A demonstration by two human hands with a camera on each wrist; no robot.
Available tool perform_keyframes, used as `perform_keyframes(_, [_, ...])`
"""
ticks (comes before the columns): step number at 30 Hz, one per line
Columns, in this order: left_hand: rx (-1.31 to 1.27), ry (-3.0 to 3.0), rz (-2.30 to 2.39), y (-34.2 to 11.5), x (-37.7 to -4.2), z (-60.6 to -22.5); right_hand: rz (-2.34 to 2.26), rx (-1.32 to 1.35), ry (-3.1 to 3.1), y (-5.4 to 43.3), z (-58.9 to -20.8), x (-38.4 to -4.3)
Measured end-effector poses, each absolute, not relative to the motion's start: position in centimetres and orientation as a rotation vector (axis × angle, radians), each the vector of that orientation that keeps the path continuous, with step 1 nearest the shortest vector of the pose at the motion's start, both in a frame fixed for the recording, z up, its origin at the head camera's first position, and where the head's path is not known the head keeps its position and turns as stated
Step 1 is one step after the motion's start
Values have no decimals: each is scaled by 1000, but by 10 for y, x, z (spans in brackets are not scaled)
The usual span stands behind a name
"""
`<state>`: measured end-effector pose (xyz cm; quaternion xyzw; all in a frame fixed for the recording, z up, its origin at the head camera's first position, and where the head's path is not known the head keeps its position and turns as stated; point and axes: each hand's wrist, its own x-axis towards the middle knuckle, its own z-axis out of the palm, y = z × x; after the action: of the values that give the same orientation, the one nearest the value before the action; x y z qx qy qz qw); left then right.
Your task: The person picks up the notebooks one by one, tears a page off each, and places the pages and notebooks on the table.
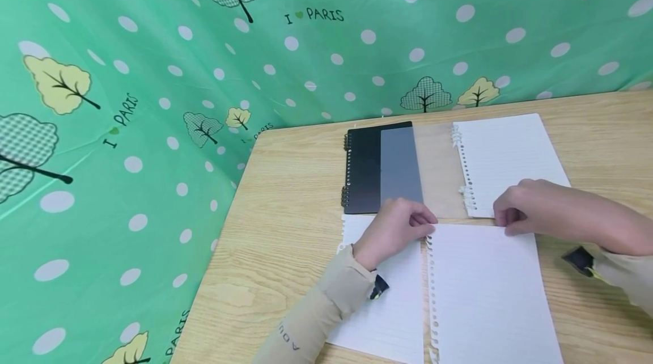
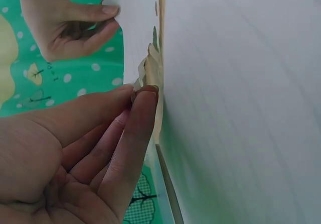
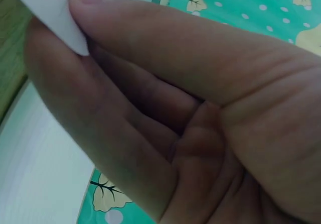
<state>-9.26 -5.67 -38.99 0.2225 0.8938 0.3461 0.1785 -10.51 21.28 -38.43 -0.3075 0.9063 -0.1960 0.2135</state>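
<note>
A sheet of lined paper point(image 1: 487, 290) with a ragged row of punched holes down its left side lies toward the front right. At its upper left corner my left hand point(image 1: 395, 228) pinches the paper between thumb and fingertips; the left wrist view shows the torn hole strip point(image 2: 148, 71) in that pinch. My right hand point(image 1: 541, 211) grips the upper edge near the right corner, and a paper corner point(image 3: 65, 23) sticks out between thumb and forefinger in the right wrist view. Under my left forearm lies another lined sheet point(image 1: 395, 310), partly covered.
Behind the sheets lies an open coil notebook with a black cover point(image 1: 363, 174), a grey panel point(image 1: 401, 165) and a translucent page point(image 1: 436, 171). Lined pages point(image 1: 510, 160) with torn holes lie on its right. A green patterned cloth point(image 1: 331, 69) hangs behind the wooden table point(image 1: 285, 194).
</note>
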Motion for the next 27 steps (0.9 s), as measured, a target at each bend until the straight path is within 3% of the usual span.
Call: perform_keyframes(27, [645, 2568, 893, -57, -93, -392, -439, -796, 2560, 213, -388, -108])
